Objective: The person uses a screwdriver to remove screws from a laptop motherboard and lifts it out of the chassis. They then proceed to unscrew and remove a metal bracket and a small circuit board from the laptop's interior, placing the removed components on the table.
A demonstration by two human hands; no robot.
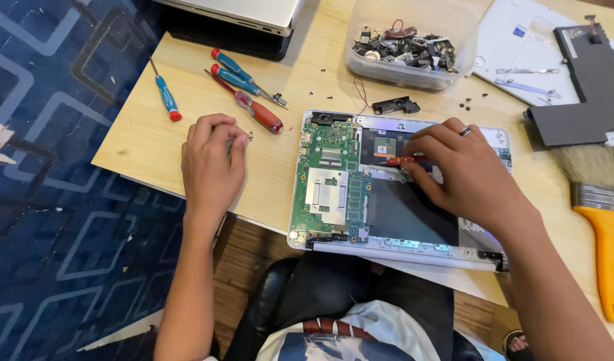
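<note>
Covering blue patterned carpet (59, 220): pale wooden table (153, 134), opened laptop (387, 194).

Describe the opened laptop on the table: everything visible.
The opened laptop lies flat at the wooden table's near edge, bottom cover off, white shell. A green circuit board with a silver square plate fills its left half; a dark empty bay sits on the right. The right hand rests on it, holding a red-handled screwdriver.
</note>
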